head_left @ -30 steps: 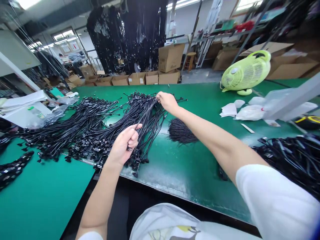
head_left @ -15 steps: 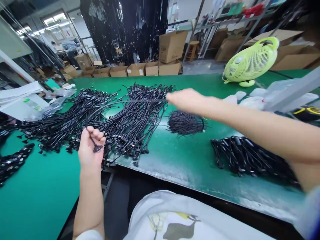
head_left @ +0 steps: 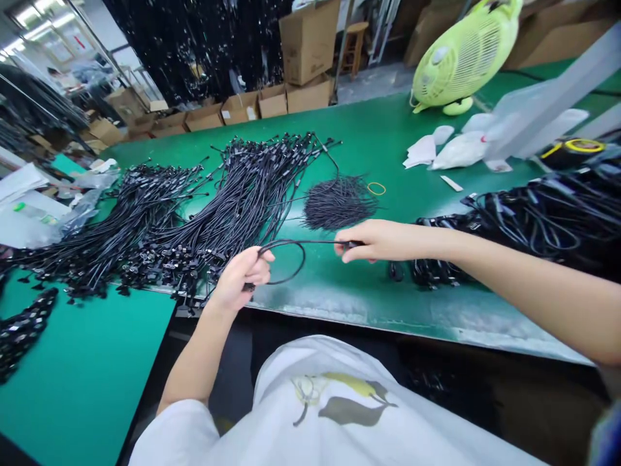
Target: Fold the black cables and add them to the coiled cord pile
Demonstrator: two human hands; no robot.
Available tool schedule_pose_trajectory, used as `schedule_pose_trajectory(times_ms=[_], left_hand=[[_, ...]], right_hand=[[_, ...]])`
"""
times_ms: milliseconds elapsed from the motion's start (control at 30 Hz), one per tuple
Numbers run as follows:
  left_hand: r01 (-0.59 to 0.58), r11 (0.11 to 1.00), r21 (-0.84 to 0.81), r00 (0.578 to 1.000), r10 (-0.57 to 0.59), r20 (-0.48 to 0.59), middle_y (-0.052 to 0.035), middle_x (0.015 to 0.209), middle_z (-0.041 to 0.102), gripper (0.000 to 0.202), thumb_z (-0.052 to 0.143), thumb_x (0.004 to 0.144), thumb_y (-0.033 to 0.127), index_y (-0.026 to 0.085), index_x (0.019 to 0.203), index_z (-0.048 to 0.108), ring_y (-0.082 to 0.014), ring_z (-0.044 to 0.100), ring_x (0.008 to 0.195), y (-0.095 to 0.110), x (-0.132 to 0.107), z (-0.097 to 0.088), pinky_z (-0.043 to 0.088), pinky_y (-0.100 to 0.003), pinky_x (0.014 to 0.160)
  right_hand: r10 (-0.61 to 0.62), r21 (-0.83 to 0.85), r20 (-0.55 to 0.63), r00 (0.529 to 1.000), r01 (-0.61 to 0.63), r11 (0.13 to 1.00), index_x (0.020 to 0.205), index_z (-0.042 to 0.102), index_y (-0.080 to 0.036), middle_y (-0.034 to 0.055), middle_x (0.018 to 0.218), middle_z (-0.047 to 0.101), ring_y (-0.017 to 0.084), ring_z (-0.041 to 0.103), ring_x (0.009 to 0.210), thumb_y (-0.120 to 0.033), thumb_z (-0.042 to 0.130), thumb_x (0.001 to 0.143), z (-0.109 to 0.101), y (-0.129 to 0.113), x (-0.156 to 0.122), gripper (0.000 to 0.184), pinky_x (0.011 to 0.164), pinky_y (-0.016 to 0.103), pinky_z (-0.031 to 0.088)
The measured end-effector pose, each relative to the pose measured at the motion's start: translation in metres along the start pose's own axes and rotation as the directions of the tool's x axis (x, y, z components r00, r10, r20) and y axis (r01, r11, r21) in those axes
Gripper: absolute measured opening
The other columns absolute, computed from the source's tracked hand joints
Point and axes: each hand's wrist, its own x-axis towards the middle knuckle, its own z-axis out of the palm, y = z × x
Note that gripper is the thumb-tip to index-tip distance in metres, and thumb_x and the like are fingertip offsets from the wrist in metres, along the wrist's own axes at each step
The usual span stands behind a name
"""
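Between my hands runs one black cable [head_left: 303, 255], bent into a loop near the left hand. My left hand [head_left: 245, 275] is closed around the looped part, with a connector end poking out below the fingers. My right hand [head_left: 361, 241] pinches the other end, where a dark plug shows between thumb and fingers. Just beyond the right hand lies a bundle of short black ties [head_left: 337, 202]. Behind my left hand, a large pile of black cables [head_left: 242, 188] is spread over the green table [head_left: 310, 294].
A second cable pile [head_left: 145, 200] lies further left. Coiled cables [head_left: 538, 220] are stacked at the right. A green fan [head_left: 463, 61], white plastic bags [head_left: 463, 149], a tape measure [head_left: 575, 150] and a yellow rubber band [head_left: 376, 188] are on the table. Cardboard boxes [head_left: 242, 107] line the far edge.
My hands have come closer together. The right moved toward me with the cable end, the left moved right, and the cable, stretched out before, is now looped. The view has shifted too.
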Motion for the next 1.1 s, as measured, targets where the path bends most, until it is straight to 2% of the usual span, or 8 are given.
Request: schedule_pose_trajectory(times_ms=[167, 433, 700, 833, 900, 967, 1033, 1100], left_hand=[[0.100, 0.994, 0.049, 0.995, -0.100, 0.001, 0.0075, 0.056, 0.028, 0.033, 0.064, 0.086, 0.039, 0.008, 0.097, 0.069, -0.0031, 0.023, 0.045, 0.002, 0.006, -0.001, 0.022, -0.017, 0.045], [0.129, 0.983, -0.132, 0.972, -0.099, 0.212, 0.0122, 0.044, 0.017, 0.027, 0.062, 0.087, 0.035, 0.010, 0.094, 0.071, -0.0013, 0.008, 0.036, 0.005, 0.000, 0.010, 0.018, -0.015, 0.038], [0.020, 0.932, -0.362, 0.987, -0.076, -0.141, 0.0118, 0.047, 0.012, 0.032, 0.041, 0.098, 0.023, 0.008, 0.089, 0.068, -0.0026, 0.008, 0.033, 0.016, -0.012, -0.013, 0.023, -0.012, 0.034], [-0.046, 0.930, -0.366, 0.961, -0.059, -0.269, 0.0102, 0.048, 0.026, 0.029, 0.040, 0.100, 0.025, 0.010, 0.098, 0.066, -0.0019, 0.022, 0.033, 0.016, -0.005, -0.014, 0.026, -0.012, 0.037], [-0.081, 0.969, -0.235, 0.945, 0.000, -0.326, 0.0069, 0.054, 0.041, 0.025, 0.050, 0.096, 0.032, 0.013, 0.097, 0.066, -0.0024, 0.038, 0.039, 0.008, 0.004, -0.006, 0.035, -0.012, 0.043], [-0.099, 0.995, 0.014, 0.949, 0.099, -0.300, -0.0002, 0.071, 0.058, 0.028, 0.058, 0.091, 0.040, 0.014, 0.089, 0.067, -0.0069, 0.057, 0.060, -0.008, 0.012, 0.006, 0.046, -0.016, 0.058], [-0.092, 0.959, 0.268, 0.977, 0.139, -0.164, -0.0056, 0.090, 0.065, 0.032, 0.060, 0.088, 0.045, 0.015, 0.085, 0.068, -0.0135, 0.062, 0.082, -0.028, 0.017, 0.021, 0.049, -0.022, 0.074], [-0.081, 0.913, 0.399, 0.994, 0.102, -0.033, -0.0057, 0.093, 0.065, 0.033, 0.057, 0.089, 0.047, 0.016, 0.089, 0.067, -0.0154, 0.060, 0.086, -0.044, 0.019, 0.033, 0.048, -0.025, 0.080]], right_hand=[[0.004, -0.093, -0.431, 0.902, -0.049, 0.994, 0.119, 0.064, -0.021, 0.0062, 0.108, 0.071, 0.022, 0.067, 0.092, -0.048, 0.034, 0.094, 0.022, 0.030, -0.020, 0.047, 0.080, 0.033, 0.050], [0.023, -0.145, -0.630, 0.776, -0.146, 0.979, 0.103, 0.071, -0.021, 0.0061, 0.106, 0.072, 0.025, 0.065, 0.102, -0.044, 0.038, 0.094, 0.021, 0.050, -0.013, 0.042, 0.088, 0.037, 0.049], [0.132, -0.040, -0.690, 0.712, -0.220, 0.975, 0.101, 0.070, -0.017, 0.0086, 0.107, 0.072, 0.022, 0.064, 0.103, -0.037, 0.044, 0.093, 0.026, 0.064, -0.031, 0.034, 0.092, 0.032, 0.045], [-0.020, -0.262, -0.767, 0.642, -0.284, 0.922, 0.104, 0.066, -0.018, 0.0098, 0.101, 0.071, 0.020, 0.066, 0.089, -0.035, 0.042, 0.095, 0.036, 0.045, -0.037, 0.031, 0.071, 0.029, 0.045], [-0.170, -0.470, -0.694, 0.699, -0.262, 0.843, 0.090, 0.066, -0.019, 0.0079, 0.083, 0.069, 0.018, 0.063, 0.071, -0.034, 0.042, 0.096, 0.047, 0.022, -0.037, 0.029, 0.057, 0.029, 0.037], [-0.305, -0.575, -0.474, 0.826, -0.028, 0.817, 0.076, 0.063, -0.020, 0.0036, 0.068, 0.063, 0.015, 0.056, 0.058, -0.032, 0.043, 0.096, 0.059, -0.005, -0.031, 0.031, 0.051, 0.028, 0.030], [-0.400, -0.455, -0.322, 0.858, 0.230, 0.860, 0.075, 0.061, -0.021, 0.0014, 0.068, 0.061, 0.013, 0.055, 0.057, -0.031, 0.041, 0.097, 0.065, -0.029, -0.019, 0.031, 0.053, 0.026, 0.033], [-0.382, -0.237, -0.364, 0.849, 0.312, 0.920, 0.081, 0.061, -0.020, 0.0010, 0.073, 0.064, 0.012, 0.057, 0.062, -0.031, 0.040, 0.098, 0.064, -0.042, -0.002, 0.029, 0.058, 0.024, 0.038]])
